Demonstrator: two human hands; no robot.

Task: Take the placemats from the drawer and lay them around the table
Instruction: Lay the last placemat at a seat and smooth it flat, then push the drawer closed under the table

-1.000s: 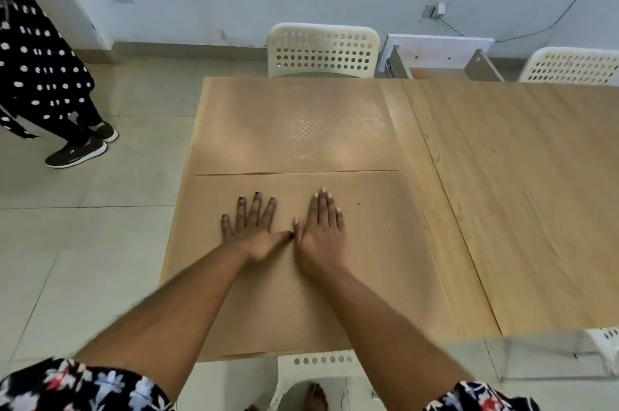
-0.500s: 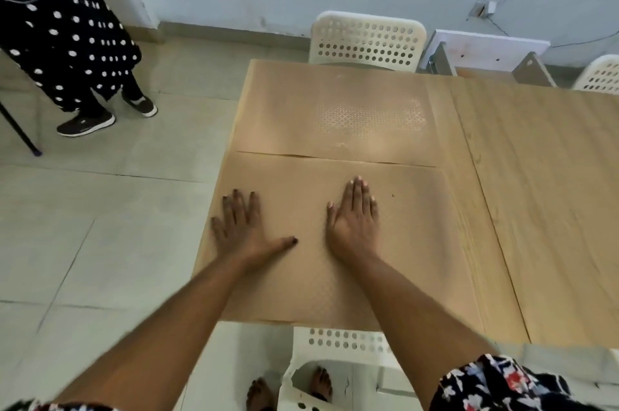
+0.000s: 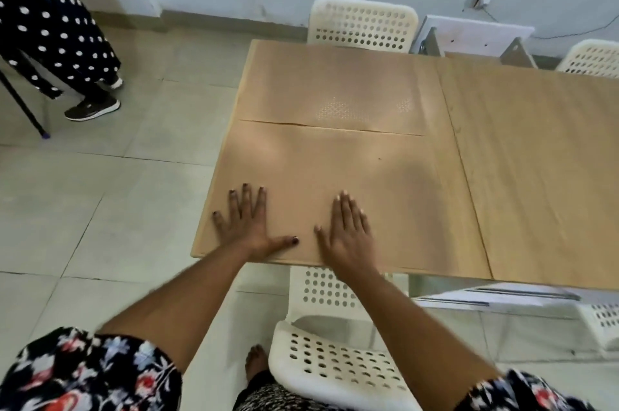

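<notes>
Left hand [image 3: 246, 226] and right hand [image 3: 346, 229] flat, fingers spread, on near placemat [image 3: 335, 169] by table [image 3: 536, 159] front edge. Far placemat [image 3: 335, 82] touching it beyond. White perforated chairs: near [image 3: 335, 367], far [image 3: 363, 25]. Bystander in polka-dot dress [image 3: 50, 25] at left.

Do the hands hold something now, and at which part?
Nothing is gripped. The left hand and right hand lie flat, fingers straight, on the near placemat, near its front edge.

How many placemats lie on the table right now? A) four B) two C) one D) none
B: the near placemat lies under both flat hands, left and right, and the far placemat lies just beyond it, by the far chair.
</notes>
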